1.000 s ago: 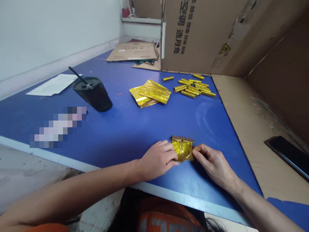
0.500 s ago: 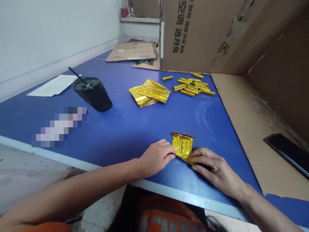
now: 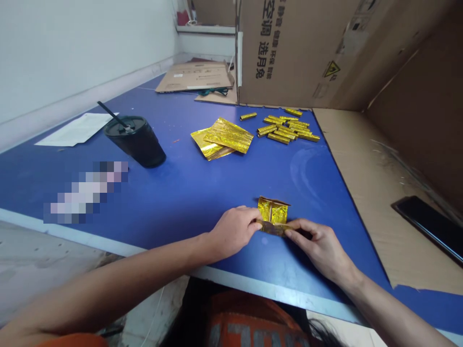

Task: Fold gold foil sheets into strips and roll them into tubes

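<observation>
A gold holographic foil sheet lies on the blue table, with a narrow brown strip along its far edge and a thin strip down its middle. Its near edge is folded into a band. My left hand grips the band's left end, and my right hand pinches its right end. A stack of flat gold foil sheets and a pile of several rolled gold foil tubes lie farther off, out of reach of my fingers.
A black lidded cup with a straw and a white paper stand on the table's left. A blurred patch hides part of the table. Cardboard box walls rise behind, and a black phone lies on cardboard at right.
The foil's near edge has been folded up into a band between my hands. My right hand has moved up and closer to the foil, pinching the band's right end.
</observation>
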Motion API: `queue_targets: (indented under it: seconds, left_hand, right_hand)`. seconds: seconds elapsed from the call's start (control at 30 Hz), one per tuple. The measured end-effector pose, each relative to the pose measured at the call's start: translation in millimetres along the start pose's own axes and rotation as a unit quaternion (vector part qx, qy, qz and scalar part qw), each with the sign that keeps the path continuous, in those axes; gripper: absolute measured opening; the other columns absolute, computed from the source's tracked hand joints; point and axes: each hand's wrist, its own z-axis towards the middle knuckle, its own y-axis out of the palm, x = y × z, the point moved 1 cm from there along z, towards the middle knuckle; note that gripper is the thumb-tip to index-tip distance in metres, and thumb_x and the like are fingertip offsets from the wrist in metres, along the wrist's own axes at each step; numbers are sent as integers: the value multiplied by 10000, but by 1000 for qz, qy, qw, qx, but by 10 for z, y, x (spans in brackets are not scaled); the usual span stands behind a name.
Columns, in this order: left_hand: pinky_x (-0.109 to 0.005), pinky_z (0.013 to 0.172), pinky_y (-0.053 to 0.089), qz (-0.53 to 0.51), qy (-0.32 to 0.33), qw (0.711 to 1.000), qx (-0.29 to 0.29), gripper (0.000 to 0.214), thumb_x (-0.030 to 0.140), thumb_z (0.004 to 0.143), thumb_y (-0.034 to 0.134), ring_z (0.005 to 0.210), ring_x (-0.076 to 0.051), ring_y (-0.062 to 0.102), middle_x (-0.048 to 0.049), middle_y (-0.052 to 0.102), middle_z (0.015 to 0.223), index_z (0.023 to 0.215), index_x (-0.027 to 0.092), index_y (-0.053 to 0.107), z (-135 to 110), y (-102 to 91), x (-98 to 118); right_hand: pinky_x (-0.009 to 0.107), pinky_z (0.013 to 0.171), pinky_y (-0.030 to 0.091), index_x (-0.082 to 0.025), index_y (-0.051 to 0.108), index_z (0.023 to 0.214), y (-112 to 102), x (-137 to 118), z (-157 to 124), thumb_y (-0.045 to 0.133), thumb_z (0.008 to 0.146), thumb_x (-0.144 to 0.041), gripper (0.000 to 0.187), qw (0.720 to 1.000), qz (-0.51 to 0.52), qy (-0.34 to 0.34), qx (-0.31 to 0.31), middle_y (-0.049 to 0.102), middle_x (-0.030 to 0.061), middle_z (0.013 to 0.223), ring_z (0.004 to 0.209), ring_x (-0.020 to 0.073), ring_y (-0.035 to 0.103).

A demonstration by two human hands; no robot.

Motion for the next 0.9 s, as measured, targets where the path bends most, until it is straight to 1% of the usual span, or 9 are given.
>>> queue_targets:
  seconds: [0.1,0.27,0.37,0.47,0.57,0.67,0.77,0.9]
  left_hand:
    - [-254,665,411,7,-8,1000,-3,70,159,775,521,700,-134,544,6,610,727,763,173,588,2,-10,18]
    - [-255,630,415,-4,-53,998,-19,48,156,768,518,659,-131,551,13,596,692,776,175,562,15,-49,62]
    - [-253,618,417,-10,-73,997,-26,66,149,768,497,657,-132,564,14,599,703,811,183,533,21,-45,64]
    - [-266,615,423,10,-80,996,-26,132,157,763,485,667,-150,581,7,604,724,888,197,498,25,-20,53]
    - [-291,614,434,55,-81,995,-34,204,164,772,459,683,-178,598,-14,613,750,974,196,456,32,0,63]
    - [-319,624,446,106,-67,991,-44,243,136,788,408,715,-206,611,-56,624,808,1028,167,417,43,2,104]
    - [-336,633,454,146,-48,987,-52,248,116,792,392,748,-226,614,-94,621,851,1039,139,399,51,1,149]
    - [-338,604,459,186,-37,980,-62,215,113,788,399,730,-241,612,-108,613,816,1002,123,402,52,8,173]
  right_hand:
    - [275,639,455,-212,627,777,-2,-14,11,482,798,-302,172,1000,-12,18,-2,664,2,740,675,154,596]
    - [283,630,449,-221,596,823,14,-30,25,468,782,-261,140,998,-27,51,-13,652,-8,723,654,153,590]
    - [279,585,435,-220,576,817,17,-69,47,469,759,-234,122,995,-70,67,-22,635,-14,677,617,154,578]
    - [275,555,416,-222,551,805,7,-133,83,467,741,-211,106,990,-112,77,-29,623,-21,650,596,154,571]
    - [274,557,409,-227,527,826,-4,-184,115,466,726,-190,124,987,-137,76,-33,624,-30,653,602,154,576]
    - [272,547,403,-228,509,832,-7,-201,131,455,713,-168,144,985,-151,73,-35,622,-32,643,594,154,578]
    - [270,538,402,-225,501,829,-3,-193,136,444,708,-159,150,985,-156,62,-32,622,-29,632,576,151,578]
    - [261,521,400,-224,496,847,-1,-180,137,446,702,-157,168,985,-166,49,-26,628,-24,636,561,147,579]
